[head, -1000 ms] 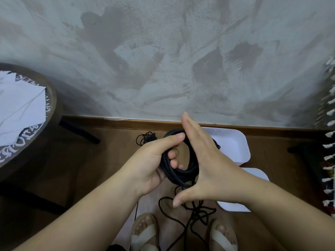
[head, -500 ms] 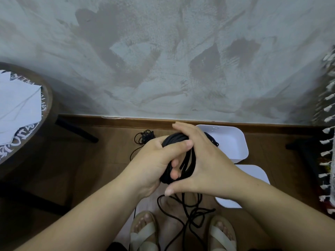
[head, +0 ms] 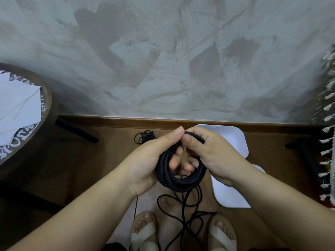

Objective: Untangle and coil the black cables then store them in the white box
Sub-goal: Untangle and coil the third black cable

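Observation:
A coil of black cable (head: 178, 182) hangs between both hands at the frame's middle. My left hand (head: 145, 163) grips its left side, fingers through the loop and thumb on top. My right hand (head: 212, 156) curls over the coil's top right, thumb pinching the strands. Loose cable (head: 184, 214) trails from the coil down to the floor between my sandalled feet. A second small tangle of thin black cable (head: 145, 137) lies on the floor by the wall. The white box (head: 235, 140) sits open behind my right hand, partly hidden.
The white lid (head: 228, 196) lies on the wooden floor under my right wrist. A round dark table (head: 32, 134) with white papers stands at left, its legs on the floor. A fringed cloth (head: 326, 124) hangs at the right edge. The grey wall is close ahead.
My right hand went from flat against the coil to curled over its top with the thumb pinching. The coil turned and now shows its open loop.

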`<state>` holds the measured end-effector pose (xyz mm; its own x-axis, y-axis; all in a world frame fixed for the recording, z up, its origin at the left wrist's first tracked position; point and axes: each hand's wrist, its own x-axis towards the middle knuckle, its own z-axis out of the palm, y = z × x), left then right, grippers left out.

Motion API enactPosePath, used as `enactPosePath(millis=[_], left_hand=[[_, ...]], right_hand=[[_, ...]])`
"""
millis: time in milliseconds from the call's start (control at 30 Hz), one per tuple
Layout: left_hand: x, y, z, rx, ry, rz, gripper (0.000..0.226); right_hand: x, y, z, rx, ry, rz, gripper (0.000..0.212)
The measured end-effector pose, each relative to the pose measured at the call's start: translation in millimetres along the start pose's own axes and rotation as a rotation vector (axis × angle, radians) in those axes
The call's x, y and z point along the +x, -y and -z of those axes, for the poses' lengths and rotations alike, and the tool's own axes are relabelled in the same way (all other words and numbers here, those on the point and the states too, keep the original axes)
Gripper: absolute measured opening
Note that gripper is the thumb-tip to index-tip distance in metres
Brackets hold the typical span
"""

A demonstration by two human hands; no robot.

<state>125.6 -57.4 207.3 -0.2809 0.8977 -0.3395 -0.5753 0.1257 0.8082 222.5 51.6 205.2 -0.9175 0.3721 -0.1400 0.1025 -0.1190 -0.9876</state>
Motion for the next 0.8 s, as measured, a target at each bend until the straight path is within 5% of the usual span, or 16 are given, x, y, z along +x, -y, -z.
enactPosePath(millis=[233, 367, 467, 633, 733, 800], left_hand=[[-1, -3, 8, -0.212, 0.189, 0.193, 0.038], [-3, -7, 3, -0.309, 0.2, 0.086, 0.025], [-4, -24, -1, -0.381, -0.064, -0.061, 0.014], [4, -39, 29, -0.552, -0.44, -0.226, 0.029], [8, -32, 39, -0.433, -0.587, -0.307, 0.026], [9, -26, 41, -0.217, -0.641, -0.415, 0.025]], right_hand=[[0, -1, 0, -0.007, -0.034, -0.01, 0.028], [2, -4, 5, 0.106, -0.047, -0.024, 0.044], [4, -15, 19, 0.057, 0.058, -0.199, 0.066], [-3, -54, 20, -0.538, 0.31, -0.482, 0.018], [-2, -52, 7, -0.505, 0.372, -0.444, 0.01], [0, -41, 0, -0.73, 0.356, -0.255, 0.019]])
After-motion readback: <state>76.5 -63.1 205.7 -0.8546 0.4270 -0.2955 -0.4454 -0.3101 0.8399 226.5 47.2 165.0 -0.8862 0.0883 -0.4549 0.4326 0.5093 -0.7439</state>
